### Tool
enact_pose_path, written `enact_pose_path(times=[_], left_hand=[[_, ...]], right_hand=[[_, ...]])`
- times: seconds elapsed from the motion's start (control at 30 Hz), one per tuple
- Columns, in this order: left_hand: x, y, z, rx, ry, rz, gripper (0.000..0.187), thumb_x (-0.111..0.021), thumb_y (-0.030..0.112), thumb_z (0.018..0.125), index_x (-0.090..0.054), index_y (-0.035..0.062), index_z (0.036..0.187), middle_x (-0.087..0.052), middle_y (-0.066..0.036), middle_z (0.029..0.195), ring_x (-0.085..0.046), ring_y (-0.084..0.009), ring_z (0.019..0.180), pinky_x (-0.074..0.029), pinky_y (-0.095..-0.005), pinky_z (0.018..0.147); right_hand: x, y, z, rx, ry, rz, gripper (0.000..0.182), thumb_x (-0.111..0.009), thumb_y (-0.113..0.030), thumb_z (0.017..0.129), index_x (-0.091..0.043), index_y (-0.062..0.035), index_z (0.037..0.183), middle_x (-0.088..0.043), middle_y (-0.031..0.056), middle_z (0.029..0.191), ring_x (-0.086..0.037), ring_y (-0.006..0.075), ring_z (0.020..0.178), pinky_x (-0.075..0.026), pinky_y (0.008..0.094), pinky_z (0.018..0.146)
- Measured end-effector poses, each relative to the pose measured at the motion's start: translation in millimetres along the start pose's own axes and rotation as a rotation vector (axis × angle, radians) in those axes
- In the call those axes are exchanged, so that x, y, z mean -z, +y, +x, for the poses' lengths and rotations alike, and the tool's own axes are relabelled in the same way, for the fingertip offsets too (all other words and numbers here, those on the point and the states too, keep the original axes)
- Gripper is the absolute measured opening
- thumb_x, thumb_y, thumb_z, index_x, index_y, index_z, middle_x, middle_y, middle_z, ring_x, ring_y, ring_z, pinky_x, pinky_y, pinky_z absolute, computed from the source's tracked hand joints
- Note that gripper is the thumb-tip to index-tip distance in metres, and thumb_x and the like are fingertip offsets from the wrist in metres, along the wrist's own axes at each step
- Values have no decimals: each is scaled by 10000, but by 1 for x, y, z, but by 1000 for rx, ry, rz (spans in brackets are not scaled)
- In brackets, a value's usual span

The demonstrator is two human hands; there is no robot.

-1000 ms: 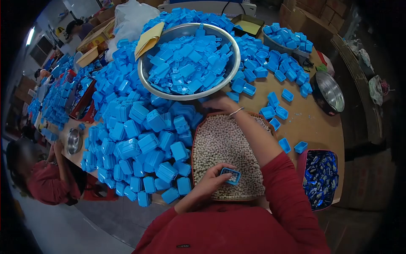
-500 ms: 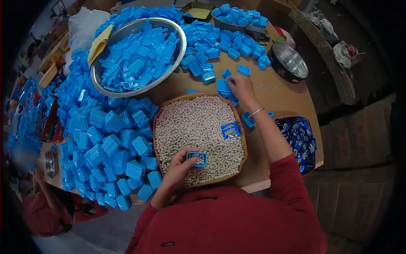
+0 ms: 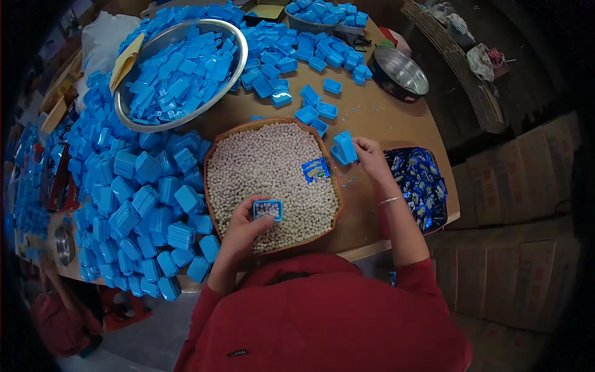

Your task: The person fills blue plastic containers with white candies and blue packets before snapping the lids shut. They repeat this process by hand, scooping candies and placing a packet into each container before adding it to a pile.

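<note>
My left hand (image 3: 240, 228) grips a small blue plastic box (image 3: 277, 211), with pale round balls inside, low over the front of an orange-rimmed tray (image 3: 339, 197). Small pale balls (image 3: 266, 158) fill this tray, and a blue printed packet (image 3: 316, 170) lies on them at the right. Beyond the tray's right side, my right hand (image 3: 372, 160) is closed on a tilted blue plastic box part (image 3: 344, 146) by its edge. Several open blue box parts (image 3: 307, 114) lie on the table just behind it.
Closed blue boxes (image 3: 147, 167) are heaped on the left. Behind stands a large metal bowl (image 3: 243, 59) of flat blue pieces. A container of blue packets (image 3: 420, 189) is at the right, a round metal tin (image 3: 400, 73) at the back right. Another person (image 3: 61, 319) sits at far left.
My right hand has drawn back toward me from the loose box parts, bringing a blue one with it. My left hand still grips its box over the tray. The view has shifted slightly.
</note>
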State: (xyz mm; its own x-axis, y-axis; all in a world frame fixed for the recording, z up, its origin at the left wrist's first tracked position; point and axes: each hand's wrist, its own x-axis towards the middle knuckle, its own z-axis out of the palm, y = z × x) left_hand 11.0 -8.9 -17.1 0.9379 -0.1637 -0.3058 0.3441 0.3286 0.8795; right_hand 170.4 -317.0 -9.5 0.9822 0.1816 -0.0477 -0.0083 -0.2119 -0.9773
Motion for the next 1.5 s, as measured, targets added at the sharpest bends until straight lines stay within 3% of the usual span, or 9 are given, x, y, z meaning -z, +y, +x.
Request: enact_pose_path(times=[0.2, 0.3, 0.6, 0.8, 0.93, 1.07, 1.17, 1.27, 1.5], left_hand=[[-2, -4, 0, -30, -73, 56, 570, -655, -96, 697, -496, 50, 1225, -594, -33, 1064, -586, -137, 970, -486, -271, 842], [-5, 0, -2, -49, -71, 84, 534, -695, -48, 719, -503, 56, 1205, -577, -15, 979, -563, -96, 869, -485, -237, 734], [-4, -2, -1, -29, -17, 170, 417, -712, 191, 826, -547, 40, 1178, -602, -27, 980, -596, -90, 804, -503, -231, 648], [-5, -5, 0, -74, 50, 26, 464, -725, 217, 819, -533, 13, 1189, -606, -51, 977, -609, -111, 813, -505, -233, 639], [-4, -2, 1, -32, 106, -24, 486, -715, 217, 829, -508, 12, 1218, -586, -56, 1034, -603, -120, 877, -519, -249, 668], [-3, -1, 0, -22, 56, -83, 513, -715, 209, 828, -483, 20, 1245, -572, -52, 1062, -598, -123, 907, -524, -255, 697], [1, -3, 0, -96, -55, -114, 537, -713, 64, 785, -473, 29, 1264, -567, -60, 1097, -599, -139, 941, -526, -274, 780], [-3, -2, -2, -172, -27, -107, 549, -664, -78, 733, -491, 12, 1245, -579, -61, 1118, -592, -142, 968, -495, -285, 852], [-4, -9, -3, -249, 11, -26, 445, -655, -75, 756, -539, 0, 1179, -627, -52, 1045, -604, -135, 965, -502, -281, 843]], right_hand=[[-26, -27, -55, -174, -73, 167, 168, -529, -187, 947, -618, -67, 869, -550, -54, 691, -475, 20, 584, -377, 190, 523], [-54, -11, -60, 51, -300, 19, 138, -557, -158, 926, -618, -48, 870, -528, -56, 698, -457, 20, 591, -352, 206, 515], [-121, -24, -56, 340, -390, -345, 89, -646, -68, 814, -648, 13, 849, -550, 99, 729, -551, 197, 653, -421, 320, 590], [-121, -23, -52, 397, 91, -290, 78, -637, -51, 820, -660, 16, 852, -566, 104, 737, -573, 212, 651, -436, 320, 580], [-106, -31, -43, 689, 268, -882, 279, -636, -64, 839, -595, -5, 1109, -587, 115, 1031, -581, 201, 911, -461, 289, 746], [-111, -62, -66, 360, -538, -265, 388, -674, -96, 815, -556, -35, 1179, -553, 131, 1182, -556, 252, 1067, -459, 331, 858], [-122, -57, -68, 539, -511, -336, 394, -684, -94, 776, -554, -19, 1140, -572, 154, 1080, -562, 334, 991, -476, 366, 809], [-121, -64, -73, 579, -463, -371, 428, -677, -28, 769, -557, -39, 1179, -558, 138, 1159, -578, 288, 1033, -465, 345, 863], [-132, -70, -84, 756, -398, -439, 459, -698, -14, 715, -556, -45, 1150, -571, 137, 1090, -573, 329, 999, -487, 393, 838]])
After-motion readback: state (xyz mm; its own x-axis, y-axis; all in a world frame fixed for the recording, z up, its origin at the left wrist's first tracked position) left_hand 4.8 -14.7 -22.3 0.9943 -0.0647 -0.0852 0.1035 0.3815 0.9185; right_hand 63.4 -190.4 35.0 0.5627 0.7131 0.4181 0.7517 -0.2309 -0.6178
